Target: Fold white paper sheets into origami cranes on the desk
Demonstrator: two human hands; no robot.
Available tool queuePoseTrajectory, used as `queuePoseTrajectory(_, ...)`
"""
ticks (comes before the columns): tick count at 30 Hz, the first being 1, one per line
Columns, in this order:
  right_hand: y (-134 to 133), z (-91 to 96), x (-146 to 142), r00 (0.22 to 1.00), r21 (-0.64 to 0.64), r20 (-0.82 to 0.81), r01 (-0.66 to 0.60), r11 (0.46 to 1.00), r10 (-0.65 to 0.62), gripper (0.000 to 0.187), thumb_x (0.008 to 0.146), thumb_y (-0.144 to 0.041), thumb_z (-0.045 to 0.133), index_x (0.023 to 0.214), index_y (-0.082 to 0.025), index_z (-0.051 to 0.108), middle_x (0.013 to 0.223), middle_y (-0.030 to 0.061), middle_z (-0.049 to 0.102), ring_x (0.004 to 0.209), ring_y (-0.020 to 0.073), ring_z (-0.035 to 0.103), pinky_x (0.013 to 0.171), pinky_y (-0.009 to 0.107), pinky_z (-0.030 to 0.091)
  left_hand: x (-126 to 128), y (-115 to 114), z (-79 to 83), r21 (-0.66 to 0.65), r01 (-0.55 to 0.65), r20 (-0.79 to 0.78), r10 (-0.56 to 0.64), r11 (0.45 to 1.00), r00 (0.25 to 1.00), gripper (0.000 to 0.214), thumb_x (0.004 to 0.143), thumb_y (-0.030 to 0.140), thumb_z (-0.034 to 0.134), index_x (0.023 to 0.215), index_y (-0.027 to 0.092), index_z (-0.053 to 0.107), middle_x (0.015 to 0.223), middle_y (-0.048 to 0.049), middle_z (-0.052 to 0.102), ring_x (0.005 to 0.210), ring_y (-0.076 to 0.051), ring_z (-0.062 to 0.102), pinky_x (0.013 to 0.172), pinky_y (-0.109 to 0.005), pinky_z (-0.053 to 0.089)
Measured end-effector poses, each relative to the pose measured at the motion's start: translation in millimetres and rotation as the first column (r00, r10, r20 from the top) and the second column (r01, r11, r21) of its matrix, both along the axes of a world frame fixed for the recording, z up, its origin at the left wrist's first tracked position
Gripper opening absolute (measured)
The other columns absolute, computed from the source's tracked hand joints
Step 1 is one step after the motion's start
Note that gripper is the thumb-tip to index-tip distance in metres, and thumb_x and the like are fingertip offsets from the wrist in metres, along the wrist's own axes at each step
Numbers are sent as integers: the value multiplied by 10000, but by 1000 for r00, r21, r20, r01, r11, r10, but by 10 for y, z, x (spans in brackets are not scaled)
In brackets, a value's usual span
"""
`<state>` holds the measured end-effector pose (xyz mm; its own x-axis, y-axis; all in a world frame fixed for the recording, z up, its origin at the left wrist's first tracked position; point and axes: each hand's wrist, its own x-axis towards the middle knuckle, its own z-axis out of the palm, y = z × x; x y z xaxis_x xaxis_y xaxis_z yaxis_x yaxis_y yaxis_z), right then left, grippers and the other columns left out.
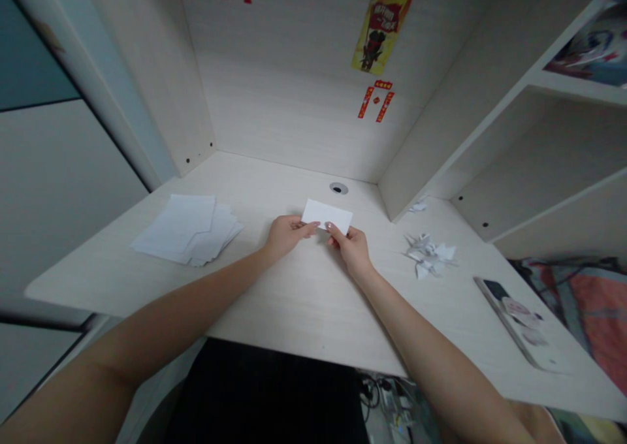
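A small folded white paper lies on the pale wooden desk, near its middle. My left hand pinches the paper's near left edge with fingers closed on it. My right hand grips the near right edge the same way. Both forearms reach in from the bottom of the view.
A loose stack of white sheets lies at the left. A pile of folded paper figures sits at the right, with one more piece by the shelf wall. A phone rests at the right edge. A cable hole is at the back.
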<state>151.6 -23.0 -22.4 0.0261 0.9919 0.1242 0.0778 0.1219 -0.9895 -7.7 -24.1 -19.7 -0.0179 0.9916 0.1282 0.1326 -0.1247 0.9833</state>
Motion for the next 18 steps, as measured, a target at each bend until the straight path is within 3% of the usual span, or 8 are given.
queuePoseTrajectory(5,101,29,111,989,-99,-112,89,991,-100,379,624,-513,688,650,-141,618,466,-4,565,407,96,406,428,240,310,-51,-7,79,33,23,29,-24,999,999,286,688,430,649,705,145,662,666,-40,677,620,-122,614,636,-233,492)
queuePoseTrajectory(10,211,101,277,935,-177,-287,159,971,-206,386,584,-500,723,688,-141,624,496,-10,559,455,100,463,436,228,336,-147,29,188,-7,-136,60,137,991,989,279,704,425,631,683,147,631,657,-36,670,604,-110,600,606,-220,470)
queuePoseTrajectory(14,128,128,194,949,-150,-303,48,988,-92,375,596,-491,722,670,-135,634,497,-5,570,449,90,457,452,231,338,-107,-11,155,44,-13,19,12,999,1000,302,715,443,614,754,148,665,704,-48,685,640,-125,611,630,-232,471)
queuePoseTrajectory(18,-10,119,47,959,-143,-276,-109,984,66,345,609,-468,723,609,-137,627,502,1,583,453,90,457,472,236,336,-40,-80,92,109,84,-152,-67,991,986,325,720,464,599,830,176,704,774,-36,704,703,-147,626,634,-232,454)
